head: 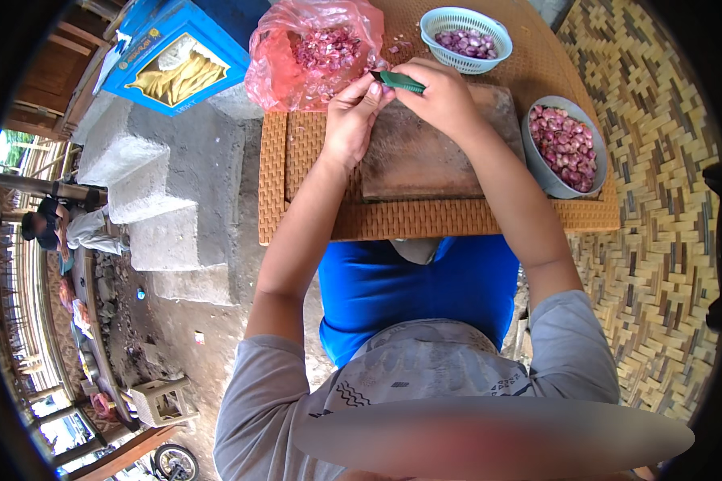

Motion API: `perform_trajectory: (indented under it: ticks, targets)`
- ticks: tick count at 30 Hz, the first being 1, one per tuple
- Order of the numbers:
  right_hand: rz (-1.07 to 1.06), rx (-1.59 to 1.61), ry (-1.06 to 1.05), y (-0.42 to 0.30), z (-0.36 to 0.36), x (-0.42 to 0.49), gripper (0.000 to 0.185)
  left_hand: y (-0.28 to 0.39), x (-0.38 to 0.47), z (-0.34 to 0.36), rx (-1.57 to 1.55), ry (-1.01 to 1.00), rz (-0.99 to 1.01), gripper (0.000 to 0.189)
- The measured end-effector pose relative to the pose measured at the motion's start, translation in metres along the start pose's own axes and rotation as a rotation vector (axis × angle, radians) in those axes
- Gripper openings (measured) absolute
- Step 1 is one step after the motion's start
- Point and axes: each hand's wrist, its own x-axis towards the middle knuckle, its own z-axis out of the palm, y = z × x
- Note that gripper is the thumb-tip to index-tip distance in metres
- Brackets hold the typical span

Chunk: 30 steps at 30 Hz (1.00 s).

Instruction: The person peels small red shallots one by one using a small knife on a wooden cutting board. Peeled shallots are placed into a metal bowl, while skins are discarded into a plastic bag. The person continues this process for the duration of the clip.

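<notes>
In my right hand (pixel 436 99) is a green-handled knife (pixel 402 82), its dark blade at the fingertips of my left hand (pixel 355 120). Between those fingertips I pinch a small purplish piece, apparently a shallot, mostly covered by the fingers. Just beyond my left hand lies an open red plastic bag (pixel 274 66) with shallot skins (pixel 328 48) in it. A pale blue basket (pixel 496 60) holds peeled shallots (pixel 466 44), past my right hand. Unpeeled shallots (pixel 562 144) fill a grey bowl (pixel 535 165) at the right. Both forearms reach over a worn wooden board (pixel 421 168).
The woven table (pixel 397 227) has its near edge before my lap. A blue box (pixel 177 102) stands beyond its left side, near concrete steps (pixel 174 228). Woven bamboo matting (pixel 650 180) is on the right. Another person (pixel 51 222) sits far left; a plastic stool (pixel 162 403) stands lower left.
</notes>
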Motion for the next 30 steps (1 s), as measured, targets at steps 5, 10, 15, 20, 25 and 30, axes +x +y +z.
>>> perform_trajectory:
  ticks: [5, 10, 15, 20, 25, 30]
  targets:
    - [0.013, 0.048, -0.028, 0.0, 0.0, 0.001, 0.02, -0.002, 0.001, -0.005, 0.022, -0.028, 0.042, 0.03]
    - [0.019, 0.002, -0.054, 0.004, 0.001, 0.0, 0.023, -0.009, 0.002, -0.011, 0.112, -0.046, 0.054, 0.027]
    - [0.113, -0.004, -0.059, 0.003, 0.002, 0.001, 0.023, -0.008, 0.0, -0.008, 0.178, -0.083, 0.046, 0.026]
    - [0.336, 0.152, -0.086, 0.001, 0.001, 0.002, 0.021, 0.0, -0.003, 0.002, 0.093, -0.088, 0.016, 0.028]
    - [0.374, 0.205, -0.095, 0.003, 0.004, 0.003, 0.022, 0.002, 0.001, 0.001, 0.514, -0.087, 0.297, 0.031]
    - [0.339, 0.212, -0.095, 0.003, 0.006, 0.001, 0.023, -0.001, -0.001, 0.0, 0.466, -0.076, 0.256, 0.037]
